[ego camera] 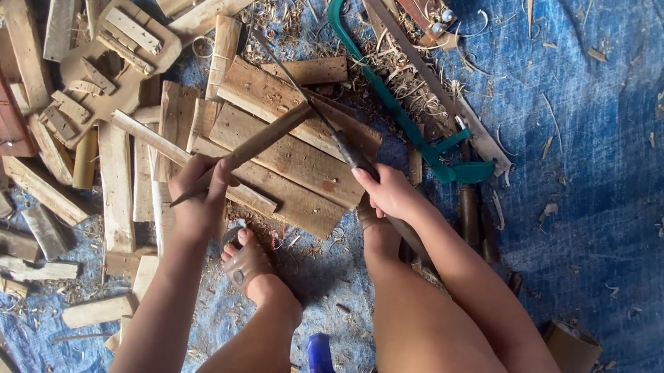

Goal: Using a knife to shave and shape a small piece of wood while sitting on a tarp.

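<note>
Gripping a thin wooden stick (248, 150) in the left hand (199, 196), right hand (388, 191) at three o'clock clasping a knife (330, 128) against it.

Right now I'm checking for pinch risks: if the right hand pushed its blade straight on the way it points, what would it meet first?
The right hand aims its blade up-left. First in line looks like the wooden stick held by the left hand, then the stacked boards; depth is unclear.
</note>
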